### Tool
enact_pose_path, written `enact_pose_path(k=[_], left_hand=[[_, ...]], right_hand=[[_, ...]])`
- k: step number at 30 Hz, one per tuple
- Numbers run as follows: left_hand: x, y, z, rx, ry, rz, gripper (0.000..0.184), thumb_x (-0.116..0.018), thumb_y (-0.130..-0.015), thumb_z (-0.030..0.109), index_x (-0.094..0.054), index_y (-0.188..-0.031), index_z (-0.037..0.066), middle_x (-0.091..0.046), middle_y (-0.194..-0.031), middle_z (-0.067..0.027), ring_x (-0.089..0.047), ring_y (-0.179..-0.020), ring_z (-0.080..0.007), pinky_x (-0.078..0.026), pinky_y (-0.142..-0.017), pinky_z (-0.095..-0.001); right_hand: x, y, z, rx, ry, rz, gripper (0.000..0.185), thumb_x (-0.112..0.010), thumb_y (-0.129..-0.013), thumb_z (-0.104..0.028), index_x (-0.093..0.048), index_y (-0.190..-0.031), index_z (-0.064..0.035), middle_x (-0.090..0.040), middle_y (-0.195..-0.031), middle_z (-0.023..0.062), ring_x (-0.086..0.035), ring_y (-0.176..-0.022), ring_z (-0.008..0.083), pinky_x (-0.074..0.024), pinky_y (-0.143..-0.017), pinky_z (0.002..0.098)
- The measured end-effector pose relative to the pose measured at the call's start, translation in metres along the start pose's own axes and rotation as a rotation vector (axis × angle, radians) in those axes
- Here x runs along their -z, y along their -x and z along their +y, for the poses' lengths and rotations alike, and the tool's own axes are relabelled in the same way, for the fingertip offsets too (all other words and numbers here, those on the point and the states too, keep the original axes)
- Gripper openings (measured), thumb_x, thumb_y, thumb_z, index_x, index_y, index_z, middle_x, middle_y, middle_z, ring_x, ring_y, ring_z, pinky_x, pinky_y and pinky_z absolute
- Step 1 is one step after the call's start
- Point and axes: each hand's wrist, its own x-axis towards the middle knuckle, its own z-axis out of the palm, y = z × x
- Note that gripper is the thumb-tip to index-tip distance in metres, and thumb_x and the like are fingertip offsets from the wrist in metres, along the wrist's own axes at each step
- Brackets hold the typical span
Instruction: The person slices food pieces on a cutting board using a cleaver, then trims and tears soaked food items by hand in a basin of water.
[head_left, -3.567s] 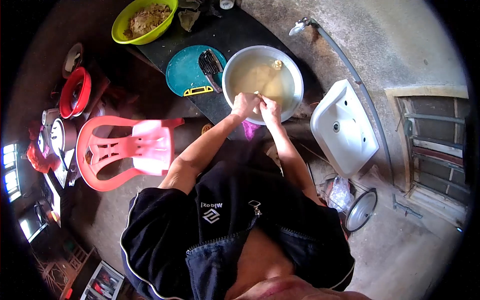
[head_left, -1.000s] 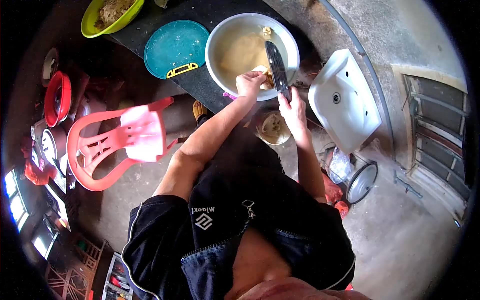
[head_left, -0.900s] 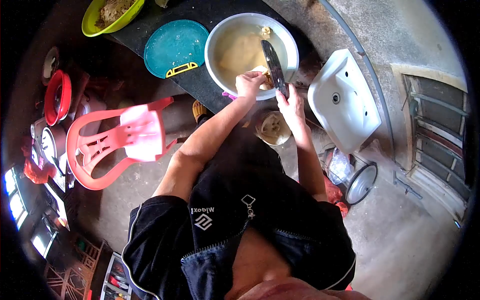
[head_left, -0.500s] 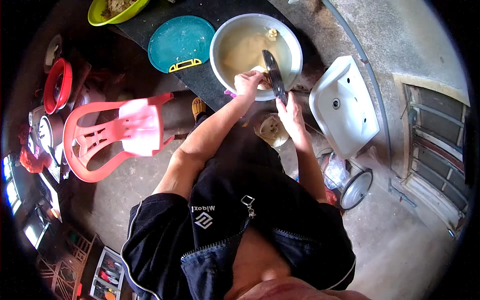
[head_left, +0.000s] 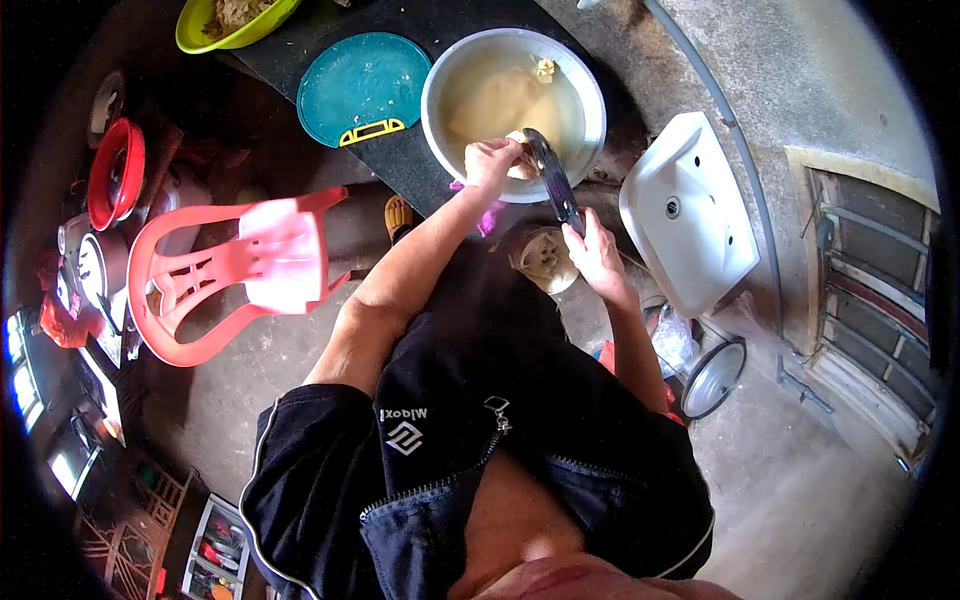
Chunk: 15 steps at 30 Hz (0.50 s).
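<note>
My right hand (head_left: 600, 258) is closed round the handle of a knife (head_left: 553, 180) with a dark, broad blade. The blade's tip end reaches over the near side of a large metal basin (head_left: 430, 110) of cloudy water. Against the blade, my left hand (head_left: 490, 165) pinches a pale and brownish piece of food (head_left: 522, 170), whose kind I cannot make out; my fingers cover part of it. A small yellowish chunk (head_left: 545, 70) lies at the basin's far right side. Below the knife, between my arms, stands a bucket (head_left: 548, 262) with pale scraps in it.
A teal cutting board (head_left: 360, 85) with a yellow handle lies left of the basin on a dark tabletop (head_left: 400, 170). A lime-green bowl (head_left: 250, 25) sits farther back. On the left stands a pink plastic chair (head_left: 280, 250); a white washbasin (head_left: 690, 215) is on the right.
The knife and my right hand have shifted down and right, nearer my body. My left hand has barely moved and still holds the food.
</note>
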Motion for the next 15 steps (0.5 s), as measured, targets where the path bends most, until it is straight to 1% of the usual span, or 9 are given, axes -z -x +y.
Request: enact_pose_path(k=[2, 5, 8, 9, 11, 12, 15], left_hand=[[0.000, 0.001, 0.000, -0.003, 0.005, 0.008, 0.012, -0.064, -0.077, 0.004, -0.065, -0.081, -0.007, -0.064, -0.076, -0.0066, -0.061, -0.066, -0.0123, -0.052, -0.064, -0.0239], [0.000, 0.002, 0.001, 0.000, 0.006, 0.033, 0.012, -0.065, -0.076, 0.004, -0.065, -0.081, -0.007, -0.064, -0.075, -0.0065, -0.060, -0.066, -0.0121, -0.051, -0.062, -0.0241], [0.000, 0.000, -0.004, -0.010, 0.043, 0.028, 0.012, -0.065, -0.076, 0.004, -0.066, -0.080, -0.007, -0.064, -0.074, -0.0059, -0.060, -0.065, -0.0113, -0.050, -0.061, -0.0237], [0.001, 0.001, -0.003, -0.016, 0.063, 0.023, 0.011, -0.065, -0.076, 0.004, -0.066, -0.079, -0.007, -0.064, -0.073, -0.0057, -0.060, -0.065, -0.0110, -0.050, -0.061, -0.0234], [0.004, 0.000, 0.000, -0.026, -0.071, 0.036, 0.012, -0.064, -0.076, 0.005, -0.066, -0.079, -0.007, -0.064, -0.072, -0.0049, -0.059, -0.065, -0.0101, -0.049, -0.061, -0.0230], [0.004, 0.002, 0.001, -0.030, -0.138, 0.041, 0.013, -0.064, -0.076, 0.005, -0.067, -0.079, -0.007, -0.064, -0.072, -0.0045, -0.058, -0.065, -0.0097, -0.048, -0.061, -0.0229], [0.007, 0.005, -0.007, -0.089, -0.163, -0.066, 0.015, -0.064, -0.077, 0.007, -0.067, -0.080, -0.007, -0.064, -0.071, -0.0039, -0.057, -0.065, -0.0089, -0.047, -0.061, -0.0235]], right_hand=[[-0.004, 0.000, 0.007, 0.023, 0.005, -0.001, 0.047, -0.056, -0.088, -0.024, -0.042, -0.117, 0.0110, -0.058, -0.089, 0.0321, -0.059, -0.084, 0.0450, -0.0477, -0.071, 0.0440], [-0.005, 0.002, -0.003, -0.074, -0.033, 0.011, 0.048, -0.056, -0.088, -0.024, -0.042, -0.117, 0.0121, -0.058, -0.089, 0.0319, -0.058, -0.084, 0.0449, -0.0475, -0.072, 0.0446], [-0.010, 0.004, -0.008, 0.024, 0.107, 0.080, 0.048, -0.055, -0.089, -0.023, -0.041, -0.118, 0.0125, -0.058, -0.087, 0.0313, -0.058, -0.085, 0.0444, -0.0475, -0.073, 0.0446], [-0.008, 0.003, -0.013, -0.001, 0.080, 0.051, 0.047, -0.055, -0.089, -0.023, -0.041, -0.117, 0.0119, -0.058, -0.086, 0.0309, -0.059, -0.084, 0.0440, -0.0473, -0.072, 0.0449], [-0.002, 0.001, -0.023, -0.053, 0.022, -0.008, 0.043, -0.054, -0.089, -0.022, -0.042, -0.114, 0.0108, -0.058, -0.085, 0.0300, -0.059, -0.083, 0.0433, -0.0469, -0.071, 0.0455], [-0.008, -0.001, -0.014, -0.026, 0.000, 0.012, 0.041, -0.054, -0.089, -0.022, -0.043, -0.112, 0.0098, -0.059, -0.082, 0.0291, -0.060, -0.081, 0.0427, -0.0467, -0.068, 0.0456], [-0.021, -0.017, 0.006, -0.008, -0.100, 0.019, 0.036, -0.055, -0.089, -0.022, -0.045, -0.107, 0.0072, -0.059, -0.075, 0.0258, -0.060, -0.071, 0.0404, -0.0459, -0.060, 0.0448]])
